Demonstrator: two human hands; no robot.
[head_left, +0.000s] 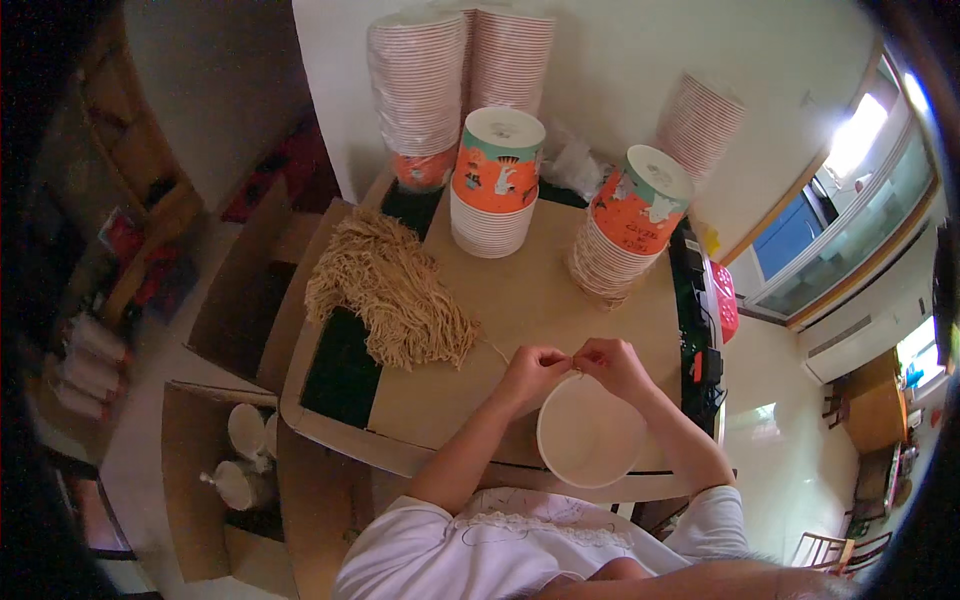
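My left hand (540, 370) and my right hand (610, 362) meet fingertip to fingertip at the far rim of a white paper bucket (590, 437). The fingers of both are pinched closed. A thin bit of tan cord (573, 370) shows between them, small and partly hidden by the fingers. The bucket stands near my body with its mouth turned up, and its inside looks bare. Left of my hands lies a large loose bundle of tan cords (390, 290), one strand trailing toward my left hand.
Upside-down stacks of orange-and-green paper buckets (497, 190) (640, 210) stand on the cardboard-covered table (500, 310). Taller plastic-wrapped stacks (418, 100) rise behind, against the wall. Black power strips (708, 365) line the right edge. An open carton (190, 480) with white buckets sits at lower left.
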